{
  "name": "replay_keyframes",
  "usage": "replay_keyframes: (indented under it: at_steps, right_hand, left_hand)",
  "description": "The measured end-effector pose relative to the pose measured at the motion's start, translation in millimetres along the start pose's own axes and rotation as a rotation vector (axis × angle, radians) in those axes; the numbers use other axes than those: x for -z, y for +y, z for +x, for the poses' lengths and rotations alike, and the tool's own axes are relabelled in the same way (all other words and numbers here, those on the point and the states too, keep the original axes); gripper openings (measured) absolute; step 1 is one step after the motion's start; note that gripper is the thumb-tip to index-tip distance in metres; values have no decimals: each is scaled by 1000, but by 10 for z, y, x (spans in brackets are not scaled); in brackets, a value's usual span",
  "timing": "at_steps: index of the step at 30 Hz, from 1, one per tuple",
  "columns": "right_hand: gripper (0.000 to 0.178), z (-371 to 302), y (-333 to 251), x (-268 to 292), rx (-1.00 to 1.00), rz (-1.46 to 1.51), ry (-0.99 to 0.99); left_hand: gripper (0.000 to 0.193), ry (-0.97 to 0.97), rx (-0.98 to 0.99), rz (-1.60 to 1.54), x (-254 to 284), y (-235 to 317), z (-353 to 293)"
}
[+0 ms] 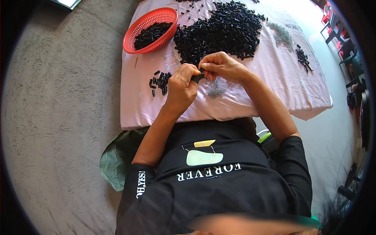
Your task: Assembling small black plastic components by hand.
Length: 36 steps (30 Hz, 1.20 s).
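I have a black piece (197,78) between my two hands, just above the near middle of the bench (138,111), in front of my body. The fingers of my left hand (183,84) are curled tight around it, apparently to steady it, while the thumb and forefinger of my right hand (224,68) are pinched narrow at its far end. The split looks deliberate: one side firm, the other free for fine work. Whether a smaller bit sits between my right fingertips, I cannot tell.

The large pile (221,31) of short black tubes spreads just beyond my hands, probably so that either can reach it without stretching. Left of it, the red basket (157,46) holds more black parts; its wall likely stops them mixing with the loose ones. A small pile (160,83) lies just left of my left hand, apart from the large one, perhaps to stay separate.

A small silvery heap (216,90) lies near me, just below my right hand, presumably there for easy picking. A larger silvery heap (281,34) and a small cluster of black parts (302,59) lie off to the right, seemingly out of my working space.
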State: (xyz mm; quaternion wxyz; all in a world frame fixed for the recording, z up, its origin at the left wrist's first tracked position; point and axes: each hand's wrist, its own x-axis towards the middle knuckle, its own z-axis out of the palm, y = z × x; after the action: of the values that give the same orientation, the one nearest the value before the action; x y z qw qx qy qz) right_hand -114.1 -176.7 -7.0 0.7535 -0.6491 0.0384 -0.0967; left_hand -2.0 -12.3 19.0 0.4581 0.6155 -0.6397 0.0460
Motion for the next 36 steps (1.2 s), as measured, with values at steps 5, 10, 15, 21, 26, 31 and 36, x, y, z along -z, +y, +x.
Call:
replay_keyframes:
  at_steps: [5,10,15,21,26,31,36]
  right_hand:
    - [23,17,30,-8,13,89,-19]
    - [26,32,58,-2,23,115,-39]
    - [28,49,140,21,53,146,-69]
    - [29,63,183,-10,19,162,-56]
    - [29,61,185,-22,-29,218,-33]
    - [24,50,217,55,-37,310,-98]
    - [23,13,108,-9,-58,478,-101]
  left_hand:
    - [19,14,45,-27,23,-8,10]
    - [22,31,132,-11,-5,98,10]
    - [35,13,49,35,-3,30,50]
    - [36,-60,16,82,4,-5,25]
    - [39,-74,15,105,9,-16,10]
    - [42,-29,23,154,-7,20,5]
    - [43,-4,12,162,-5,24,-4]
